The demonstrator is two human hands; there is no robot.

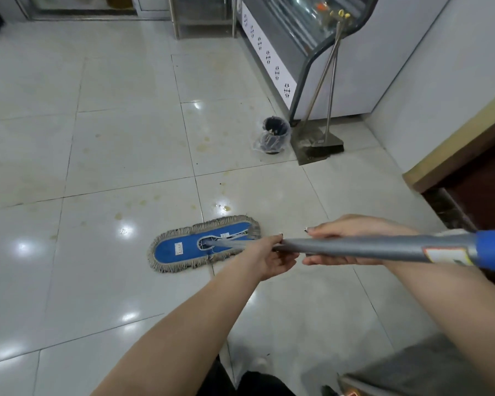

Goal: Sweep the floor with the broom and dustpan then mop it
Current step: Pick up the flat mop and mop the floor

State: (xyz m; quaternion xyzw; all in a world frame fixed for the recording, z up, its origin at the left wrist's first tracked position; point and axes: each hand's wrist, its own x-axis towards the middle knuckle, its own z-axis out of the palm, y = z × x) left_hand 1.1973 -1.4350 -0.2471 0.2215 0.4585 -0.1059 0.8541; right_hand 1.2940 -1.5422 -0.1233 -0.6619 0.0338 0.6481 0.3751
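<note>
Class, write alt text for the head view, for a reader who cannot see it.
A left hand and right hand grip a grey mop handle; its blue mop head lies on the stained floor. A broom and dustpan stand by a bin.

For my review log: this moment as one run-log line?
phase: mopping | left hand, right hand: hold grey metal mop handle | blue fringed flat mop head: on white tiled floor

Both arms are held fwd, mop handle gripped by L hand in front & R hand behind.
</note>
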